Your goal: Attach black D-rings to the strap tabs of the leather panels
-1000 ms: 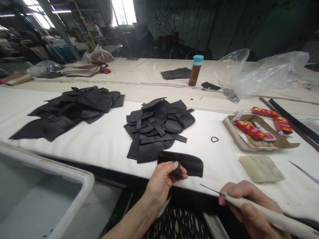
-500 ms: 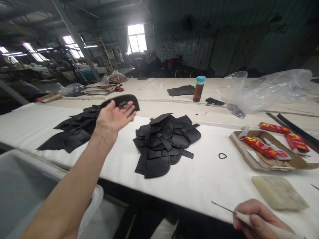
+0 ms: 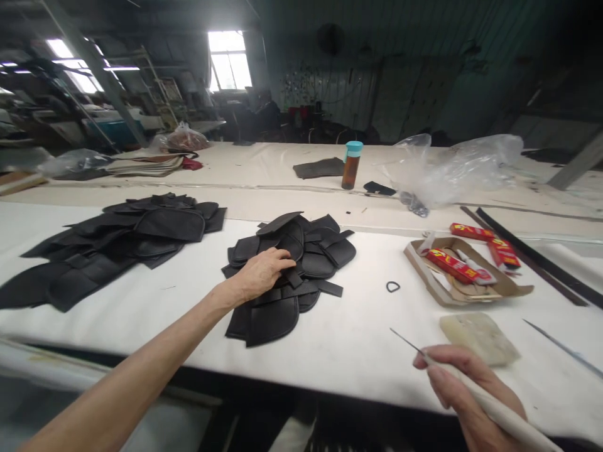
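Note:
My left hand [image 3: 264, 273] reaches onto the middle pile of black leather-like pieces [image 3: 273, 320]. Its fingers are stretched and slightly bent over a strap on top; the thumb is hidden, and no piece is lifted. Rounded flaps and short straps overlap in this pile. At the lower right, my right hand [image 3: 471, 383] is closed around the pale handle of an awl-like tool [image 3: 490, 402], whose thin dark metal tip points up and left over the white table surface. A small black D-ring [image 3: 392, 287] lies beyond the tip.
A second pile of black pieces [image 3: 169, 226] lies at left. On the right are a cardboard tray [image 3: 424, 276] with red boxes, a yellowish block [image 3: 478, 339], a pointed blade [image 3: 560, 345] and dark strips [image 3: 537, 254]. Behind stand a bottle [image 3: 350, 166] and clear plastic [image 3: 471, 166].
My left hand carried a black piece to the left pile, let it go there, and moved right onto the middle pile. My right hand keeps the awl-like tool. The camera view has shifted.

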`<state>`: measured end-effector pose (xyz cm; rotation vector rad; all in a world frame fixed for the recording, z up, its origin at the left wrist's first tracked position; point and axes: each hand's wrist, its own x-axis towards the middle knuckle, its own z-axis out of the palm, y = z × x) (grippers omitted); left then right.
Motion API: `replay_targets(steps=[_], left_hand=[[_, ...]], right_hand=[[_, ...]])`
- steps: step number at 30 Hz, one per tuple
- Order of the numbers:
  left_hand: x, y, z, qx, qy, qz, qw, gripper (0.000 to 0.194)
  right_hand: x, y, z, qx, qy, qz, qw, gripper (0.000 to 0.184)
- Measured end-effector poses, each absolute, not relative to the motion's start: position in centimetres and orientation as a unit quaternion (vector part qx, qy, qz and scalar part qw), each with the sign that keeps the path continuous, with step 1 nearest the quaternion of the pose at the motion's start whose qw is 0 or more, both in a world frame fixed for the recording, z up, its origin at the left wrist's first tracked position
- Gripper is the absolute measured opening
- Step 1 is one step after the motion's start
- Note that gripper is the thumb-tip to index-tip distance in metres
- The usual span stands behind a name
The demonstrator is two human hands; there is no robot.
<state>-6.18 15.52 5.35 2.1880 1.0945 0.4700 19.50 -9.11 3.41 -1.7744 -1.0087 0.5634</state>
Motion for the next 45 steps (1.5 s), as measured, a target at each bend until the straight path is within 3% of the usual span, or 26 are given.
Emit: replay_targets(steps=[6, 9, 11, 18, 22, 26, 29, 36, 45], left_hand=[[-5.8, 16.5, 6.2, 0.916, 0.390, -0.006, 0.090, 0.036], [-5.2, 16.5, 6.5, 0.923, 0.383, -0.016, 0.042, 0.027], [-5.0, 16.7, 6.6, 0.925, 0.378, -0.006, 0.029, 0.018], [-4.6, 16.6, 8.1, 0.904, 0.420, 0.033, 0.071, 0.008], [-3.3, 14.4, 11.1, 0.812, 0.479, 0.148, 0.298, 0.023], [-0.9, 11.4, 12.1, 0.694, 0.465, 0.199, 0.513, 0.032], [1.1, 9.4, 9.6, 0.629, 0.448, 0.203, 0.602, 0.028], [3.3, 5.7, 2.3, 0.671, 0.497, 0.242, 0.494, 0.020], [3.4, 4.9, 0.9, 0.678, 0.481, 0.250, 0.496, 0.020]], right_hand=[[21.0, -5.8, 2.4, -0.751, -0.466, 0.140, 0.447, 0.027], [22.0, -2.6, 1.9, -0.778, -0.564, 0.022, 0.275, 0.025], [22.7, -0.5, 1.7, -0.793, -0.569, -0.024, 0.218, 0.016], [23.3, 3.4, 1.2, -0.745, -0.655, -0.054, 0.114, 0.021], [23.4, 2.7, 1.1, -0.715, -0.694, -0.037, 0.077, 0.021], [23.5, 1.8, 1.3, -0.704, -0.706, -0.021, 0.070, 0.023], [23.5, 1.3, 1.3, -0.704, -0.705, -0.005, 0.086, 0.022], [24.9, 1.8, 0.9, -0.710, -0.687, 0.061, 0.144, 0.024], [24.7, 2.3, 0.6, -0.709, -0.652, 0.151, 0.225, 0.024]])
